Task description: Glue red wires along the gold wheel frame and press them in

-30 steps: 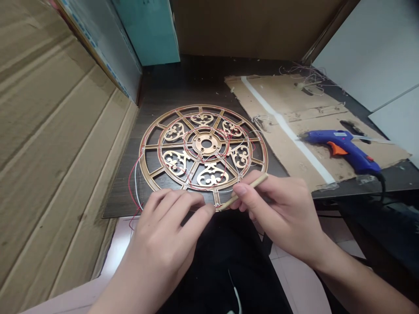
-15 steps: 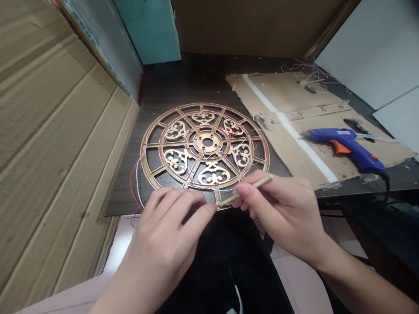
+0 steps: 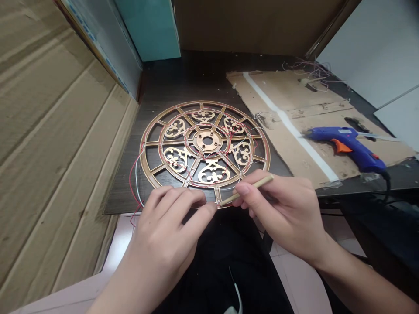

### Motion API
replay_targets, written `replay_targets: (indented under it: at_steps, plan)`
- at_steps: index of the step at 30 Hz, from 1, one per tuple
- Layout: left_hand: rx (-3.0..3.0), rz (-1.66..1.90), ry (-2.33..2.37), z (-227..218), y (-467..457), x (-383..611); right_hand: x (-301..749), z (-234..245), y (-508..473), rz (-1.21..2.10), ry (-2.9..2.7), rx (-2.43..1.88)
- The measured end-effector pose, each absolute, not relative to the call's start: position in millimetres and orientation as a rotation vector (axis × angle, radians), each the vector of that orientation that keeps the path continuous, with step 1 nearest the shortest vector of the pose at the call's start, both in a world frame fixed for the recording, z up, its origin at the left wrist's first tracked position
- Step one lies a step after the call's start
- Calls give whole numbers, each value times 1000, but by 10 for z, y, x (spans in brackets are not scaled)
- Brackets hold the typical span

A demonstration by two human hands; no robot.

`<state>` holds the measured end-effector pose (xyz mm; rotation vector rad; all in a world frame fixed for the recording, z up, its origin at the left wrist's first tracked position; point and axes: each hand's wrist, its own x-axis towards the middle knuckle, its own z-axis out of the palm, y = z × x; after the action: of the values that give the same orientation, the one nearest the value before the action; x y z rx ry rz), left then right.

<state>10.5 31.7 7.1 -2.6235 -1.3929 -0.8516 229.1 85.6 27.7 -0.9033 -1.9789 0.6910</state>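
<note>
A round gold ornamental frame with spokes and scrollwork lies on the dark table, its near rim at the table's front edge. Thin red and white wires run around its rings and trail off at the left. My left hand is closed over the near rim, thumb by the bottom spoke; its other fingertips are partly hidden. Pinched in my right hand is a thin pale wooden stick, slanting down to the left. Its tip touches the rim or a wire at the bottom spoke, close to my left thumb.
On a cardboard sheet with a white stripe, at right, lies a blue glue gun, its cord hanging over the edge. Loose wires are heaped at the back right. A cardboard wall stands at left, a teal box behind.
Both hands and the stick keep almost the same place at the rim. The view has shifted very slightly.
</note>
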Motion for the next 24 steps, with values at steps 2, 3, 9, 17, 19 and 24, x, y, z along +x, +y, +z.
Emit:
replay_targets:
  at_steps: [2,3,9,17,19,24]
  plan:
    - [-2629,-855,-1398,77,322,108,2296,280,857,707,-1966,-898]
    - [-2631,-857,-1397,81,325,109,2298,284,858,708,-1968,-889]
    - [-2624,-866,-1397,89,325,106,2300,304,854,666,-2017,-864]
    - [-2625,-866,-1401,92,304,102,2296,300,862,651,-2018,-857]
    - [-2628,-863,-1404,93,307,105,2293,311,866,649,-2026,-860]
    - [-2636,-873,-1412,85,320,113,2298,313,862,631,-2033,-852]
